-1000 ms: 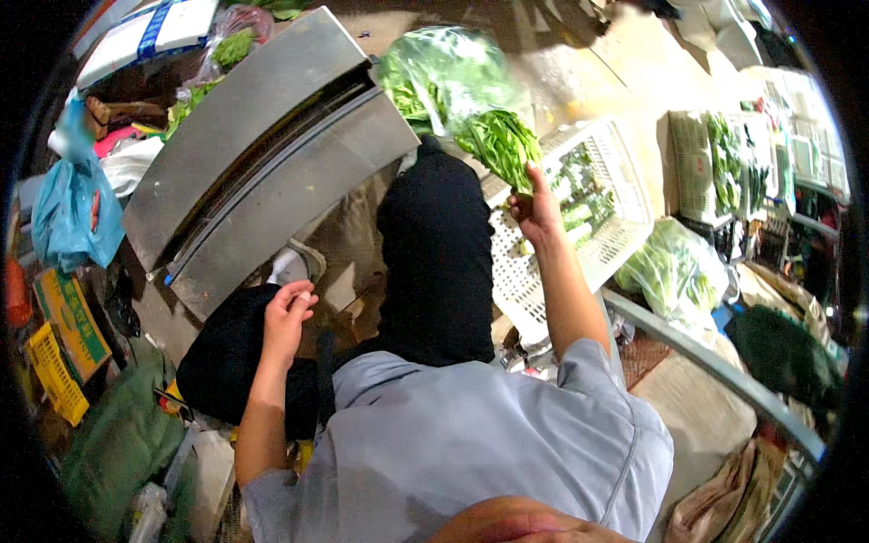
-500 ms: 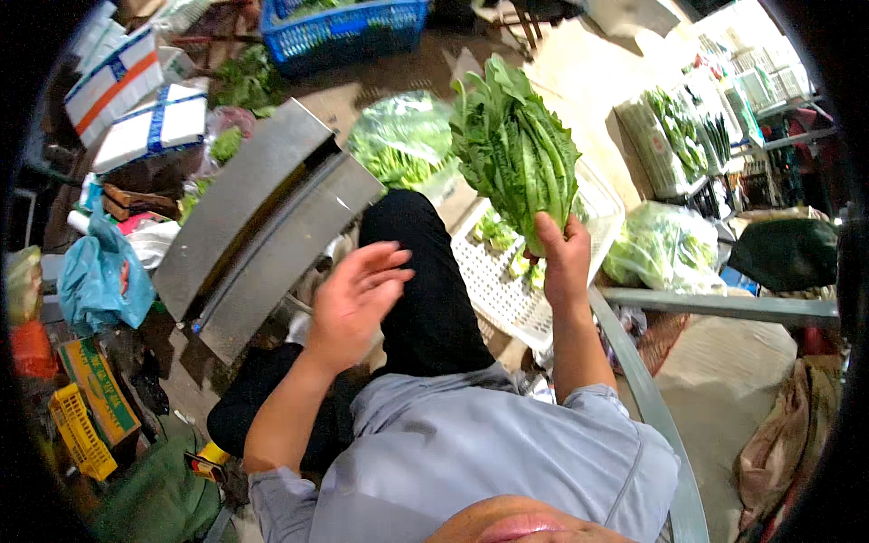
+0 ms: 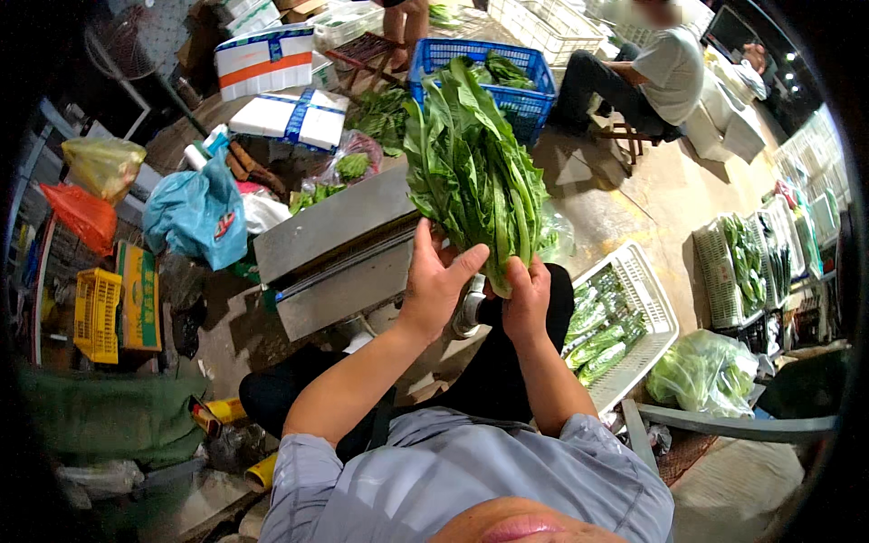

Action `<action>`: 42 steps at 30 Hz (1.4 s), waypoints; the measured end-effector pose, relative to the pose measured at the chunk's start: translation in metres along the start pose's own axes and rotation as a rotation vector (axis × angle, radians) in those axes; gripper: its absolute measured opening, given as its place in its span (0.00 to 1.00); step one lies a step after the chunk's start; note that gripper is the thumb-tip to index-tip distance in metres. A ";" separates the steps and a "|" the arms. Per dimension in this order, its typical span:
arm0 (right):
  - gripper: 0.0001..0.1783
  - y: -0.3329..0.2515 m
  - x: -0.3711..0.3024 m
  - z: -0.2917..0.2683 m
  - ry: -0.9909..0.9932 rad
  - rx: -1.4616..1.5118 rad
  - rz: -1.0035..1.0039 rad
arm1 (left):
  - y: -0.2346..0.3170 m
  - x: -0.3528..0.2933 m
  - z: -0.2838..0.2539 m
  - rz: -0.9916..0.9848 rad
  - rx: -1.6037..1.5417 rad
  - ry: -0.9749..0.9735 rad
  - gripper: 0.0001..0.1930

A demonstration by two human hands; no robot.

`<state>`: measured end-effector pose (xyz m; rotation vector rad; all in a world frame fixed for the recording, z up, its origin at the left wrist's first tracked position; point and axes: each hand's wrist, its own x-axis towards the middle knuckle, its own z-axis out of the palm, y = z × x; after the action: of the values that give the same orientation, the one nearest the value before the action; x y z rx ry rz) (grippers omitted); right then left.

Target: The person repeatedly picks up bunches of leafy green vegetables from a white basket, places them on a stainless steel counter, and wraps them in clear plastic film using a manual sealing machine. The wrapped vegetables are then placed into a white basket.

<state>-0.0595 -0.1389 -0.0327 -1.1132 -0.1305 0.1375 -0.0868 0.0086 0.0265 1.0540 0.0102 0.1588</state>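
Note:
A leafy green lettuce (image 3: pixel 480 172) is held up in front of me, its leaves fanning upward and its pale stem end low. My right hand (image 3: pixel 528 303) grips the stem end, with the thumb on the near side. My left hand (image 3: pixel 433 285) cups the lower left of the lettuce, thumb stretched across toward the stem; its other fingers are partly hidden by leaves. Behind my left hand stands a grey metal box (image 3: pixel 339 222) with a long slot. To the right of my right forearm, a white plastic crate (image 3: pixel 668 317) holds several green lettuces (image 3: pixel 602 353).
Beyond the lettuce stands a blue crate (image 3: pixel 534 113) with greens. A seated person (image 3: pixel 665 72) is at the far right. White foam boxes (image 3: pixel 290 118) and a blue bag (image 3: pixel 197 213) lie left. A clear bag of greens (image 3: pixel 701 371) sits beside a metal rail (image 3: pixel 751 421).
My left hand has moved from empty air onto the lettuce. My right hand has brought the lettuce lower and toward the middle. The view has swung, bringing the seated person into sight.

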 end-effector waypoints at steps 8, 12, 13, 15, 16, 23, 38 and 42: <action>0.33 0.033 0.008 0.015 -0.099 0.240 0.112 | -0.005 -0.008 -0.015 0.113 0.123 0.084 0.37; 0.31 0.031 0.009 0.016 -0.076 0.315 0.125 | -0.010 -0.006 -0.018 0.114 0.145 0.068 0.39; 0.31 0.032 0.010 0.014 -0.078 0.317 0.120 | -0.013 -0.005 -0.021 0.110 0.181 0.072 0.39; 0.31 0.036 0.011 0.012 -0.095 0.298 0.099 | -0.018 -0.002 -0.027 0.097 0.255 0.087 0.41; 0.31 0.037 0.013 0.010 -0.111 0.277 0.084 | -0.019 -0.005 -0.027 0.075 0.246 0.104 0.43; 0.27 0.039 0.007 0.022 -0.011 -0.179 -0.157 | -0.004 -0.010 -0.019 0.124 0.462 0.062 0.59; 0.30 0.019 0.028 0.054 -0.168 0.082 -0.113 | 0.029 0.016 -0.019 0.243 0.087 0.326 0.56; 0.26 0.012 0.040 0.054 -0.340 0.259 0.021 | 0.022 0.015 -0.052 -0.015 -0.125 0.028 0.45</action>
<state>-0.0302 -0.0791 -0.0190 -0.8255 -0.3936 0.3530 -0.0787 0.0663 0.0211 0.9271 0.0330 0.1591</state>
